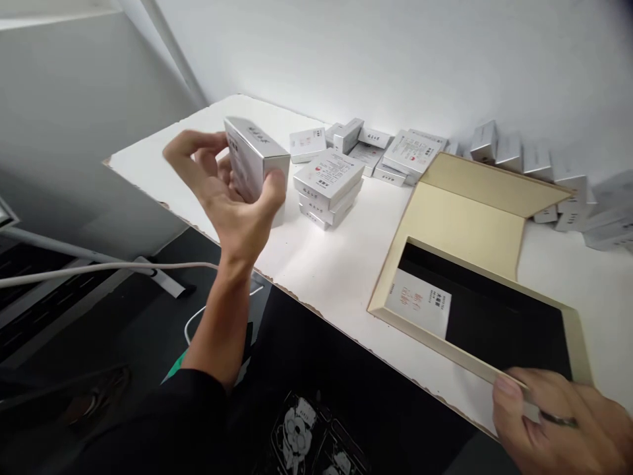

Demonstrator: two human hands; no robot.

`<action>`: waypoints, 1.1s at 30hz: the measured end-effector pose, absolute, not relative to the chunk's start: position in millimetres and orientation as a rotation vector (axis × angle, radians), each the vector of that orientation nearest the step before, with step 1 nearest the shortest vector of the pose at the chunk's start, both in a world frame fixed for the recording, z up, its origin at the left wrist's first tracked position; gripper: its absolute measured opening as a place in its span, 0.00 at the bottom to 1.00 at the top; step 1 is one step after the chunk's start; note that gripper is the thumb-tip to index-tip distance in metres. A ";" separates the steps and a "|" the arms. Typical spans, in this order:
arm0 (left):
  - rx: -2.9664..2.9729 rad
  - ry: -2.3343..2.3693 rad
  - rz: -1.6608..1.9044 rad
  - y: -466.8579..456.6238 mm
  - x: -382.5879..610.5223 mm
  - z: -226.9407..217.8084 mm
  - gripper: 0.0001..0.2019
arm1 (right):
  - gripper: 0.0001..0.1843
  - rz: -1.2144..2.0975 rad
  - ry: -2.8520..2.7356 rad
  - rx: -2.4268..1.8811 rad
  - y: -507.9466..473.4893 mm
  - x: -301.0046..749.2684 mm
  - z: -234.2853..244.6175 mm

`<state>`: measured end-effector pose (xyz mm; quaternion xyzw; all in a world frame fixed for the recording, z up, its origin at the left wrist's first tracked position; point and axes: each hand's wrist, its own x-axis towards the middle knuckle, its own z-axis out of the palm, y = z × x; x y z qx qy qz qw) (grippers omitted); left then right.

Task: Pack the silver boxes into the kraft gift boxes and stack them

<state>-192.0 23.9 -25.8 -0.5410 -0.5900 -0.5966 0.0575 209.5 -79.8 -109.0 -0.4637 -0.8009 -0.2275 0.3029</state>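
Note:
My left hand [237, 204] grips a small silver-white box [257, 148] with dark lettering, raised over the left part of the table. Fingers wrap its far side and the thumb presses its near edge. Beside it stands a short stack of similar boxes [329, 181]. My right hand [558, 415], with a ring on one finger, pinches the near right rim of a cream presentation box [459, 356]. Its lid [465, 224] is folded back. Inside, one silver-white box [420, 303] with red and black print lies at the left end, against the black interior.
More silver-white boxes [410, 155] lie in piles along the wall. Others stand in a row [524, 158] behind the cream lid. The white table [306, 277] has a chipped front edge. A pale cable [123, 266] runs at the left, below table height.

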 end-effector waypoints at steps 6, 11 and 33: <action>-3.127 -0.816 -0.875 26.1 -84.8 11.1 0.28 | 0.09 -0.750 -2.099 -1.245 -77.8 189.8 -95.6; -3.405 -0.703 0.141 42.4 -27.7 10.6 0.26 | 0.10 -0.706 -2.096 -1.295 -80.3 189.9 -98.8; -2.065 -1.876 -1.373 20.5 -123.0 -32.8 0.14 | 0.12 -0.766 -2.120 -1.176 -77.2 198.4 -97.3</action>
